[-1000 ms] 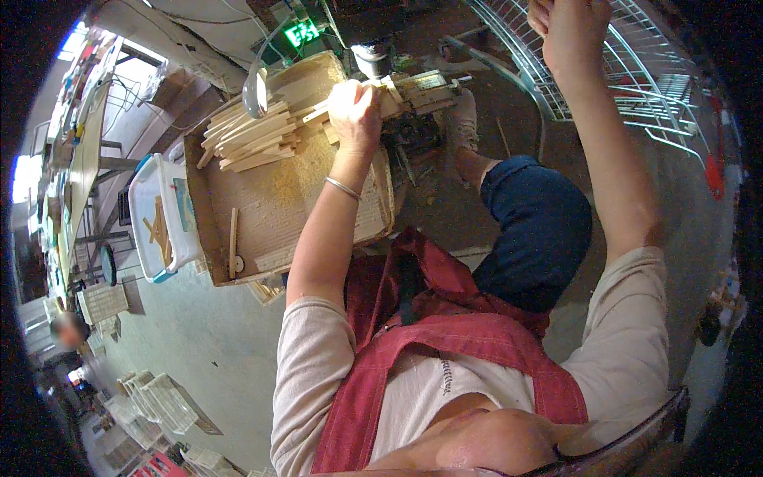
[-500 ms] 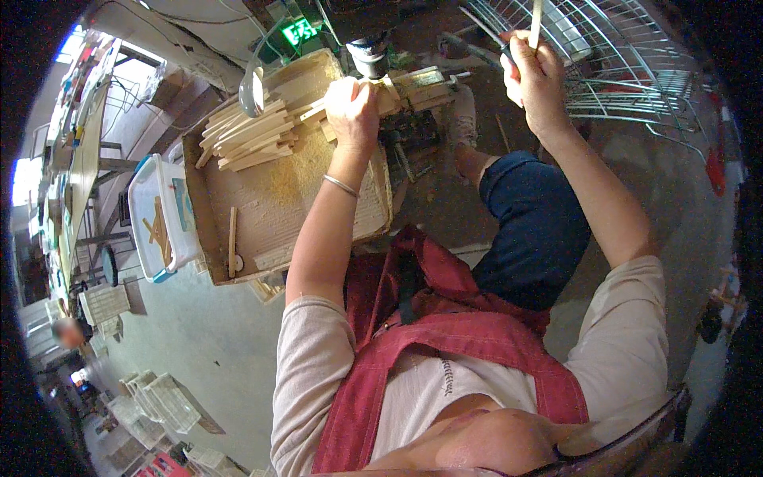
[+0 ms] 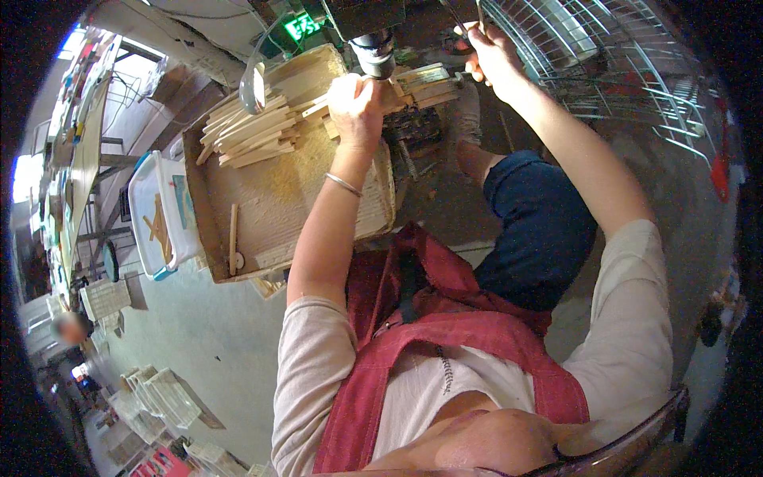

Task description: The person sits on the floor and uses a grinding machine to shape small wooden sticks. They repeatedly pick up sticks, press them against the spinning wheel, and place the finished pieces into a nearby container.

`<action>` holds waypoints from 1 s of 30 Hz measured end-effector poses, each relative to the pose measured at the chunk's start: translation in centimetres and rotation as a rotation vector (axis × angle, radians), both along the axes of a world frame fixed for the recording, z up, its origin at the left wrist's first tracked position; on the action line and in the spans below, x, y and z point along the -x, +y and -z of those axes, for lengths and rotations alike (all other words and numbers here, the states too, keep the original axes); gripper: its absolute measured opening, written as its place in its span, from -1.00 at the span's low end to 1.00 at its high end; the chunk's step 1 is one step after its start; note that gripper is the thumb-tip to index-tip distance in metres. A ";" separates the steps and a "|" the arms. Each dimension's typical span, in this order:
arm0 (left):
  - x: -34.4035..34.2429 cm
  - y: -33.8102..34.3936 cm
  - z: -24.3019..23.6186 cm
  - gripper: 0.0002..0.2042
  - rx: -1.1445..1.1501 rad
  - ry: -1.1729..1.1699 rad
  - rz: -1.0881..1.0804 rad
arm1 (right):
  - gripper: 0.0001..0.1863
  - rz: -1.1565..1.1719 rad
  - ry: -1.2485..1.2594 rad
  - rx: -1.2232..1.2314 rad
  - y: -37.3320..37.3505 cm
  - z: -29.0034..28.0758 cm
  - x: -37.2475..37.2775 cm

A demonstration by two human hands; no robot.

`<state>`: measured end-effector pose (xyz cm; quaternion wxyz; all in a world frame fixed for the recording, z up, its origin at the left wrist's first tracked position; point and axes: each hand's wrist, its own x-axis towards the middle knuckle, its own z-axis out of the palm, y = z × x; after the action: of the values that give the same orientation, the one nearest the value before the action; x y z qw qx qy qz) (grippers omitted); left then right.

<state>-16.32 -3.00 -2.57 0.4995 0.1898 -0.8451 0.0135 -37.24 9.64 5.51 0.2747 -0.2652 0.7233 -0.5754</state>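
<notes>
My left hand [image 3: 354, 105] is bunched, fingers curled in over a pale wooden strip [image 3: 314, 110], just below and left of the machine's chuck [image 3: 373, 57]; my knuckles hide where the strip lies under it, so I can't tell whether the tip touches wood. My right hand [image 3: 494, 63], to the right of the chuck, is closed round a thin rod [image 3: 480, 12]. As I judge it, holding well means pressing the strip flat and steady, thumb and fingertips well clear of the chuck, with the right hand's pull even and unhurried. The jig [image 3: 429, 86], right of the chuck, looks like something to seat wood against, so I'd want no chips there. Left of the chuck, a loose heap of strips [image 3: 250, 133] lies in a shallow box [image 3: 310, 224], beside scattered sawdust [image 3: 284, 181], best swept aside. A lamp [image 3: 253, 89] hangs beyond the heap's near strips, also left of the chuck.
</notes>
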 end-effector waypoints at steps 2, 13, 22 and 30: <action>-0.1 0.0 0.0 -0.86 -0.003 0.001 0.001 | -0.69 -0.021 0.117 -0.016 -1.7 0.8 0.6; 0.2 0.0 0.3 -0.84 0.023 -0.001 -0.018 | -0.64 -0.153 -0.147 -0.060 4.6 -2.6 0.6; -0.6 0.7 -0.3 -0.87 0.018 -0.041 -0.079 | -0.75 0.019 -0.104 0.455 0.4 -21.7 -0.6; -3.0 1.5 -1.5 -0.93 0.033 -0.252 -0.114 | -0.72 -0.165 -0.372 0.619 4.9 -13.3 -8.2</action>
<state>-13.34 -1.55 -1.06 0.3909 0.2260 -0.8887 0.0795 -29.01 14.51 18.83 0.3538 -0.2840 0.4290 -0.7811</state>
